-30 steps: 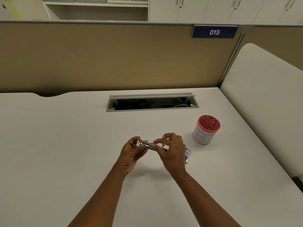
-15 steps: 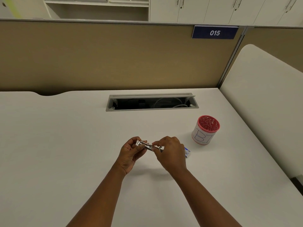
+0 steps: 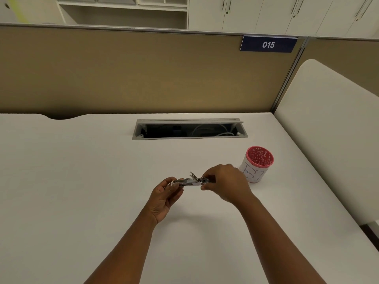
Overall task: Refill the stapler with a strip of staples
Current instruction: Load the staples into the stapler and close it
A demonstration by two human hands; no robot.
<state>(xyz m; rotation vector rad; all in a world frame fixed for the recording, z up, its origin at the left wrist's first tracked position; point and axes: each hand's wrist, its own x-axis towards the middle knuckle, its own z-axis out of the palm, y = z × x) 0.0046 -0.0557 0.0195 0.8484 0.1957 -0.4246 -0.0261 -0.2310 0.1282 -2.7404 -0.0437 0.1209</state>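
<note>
Above the middle of the pale grey desk, I have the small silver metal stapler held up off the surface between both hands. Its long axis runs left to right across my view, close to level, one end toward my left hand and the other toward my right hand. My left hand pinches the left end between thumb and fingertips, closed on it from below. My right hand curls over the right end, fingers and thumb closed around it, and it hides that end completely, so I cannot tell how far the stapler reaches under my palm. A thin metal piece sticks up at a slant from the top near the middle, which tells me the stapler is hinged open; the bright channel below it lies flat. Whether a strip of staples sits in that channel is too small to make out.

Just beyond my right hand, a little to its right, a white cylindrical cup with a red lace-patterned rim and blue scrawl on its side stands upright on the desk, near my knuckles but apart from them. Farther back, a grey rectangular cable hatch lies open in the desk with white cables inside. Behind it rises the tan partition wall, carrying a dark blue sign reading 015. A cream padded panel runs along the desk's right edge.
</note>
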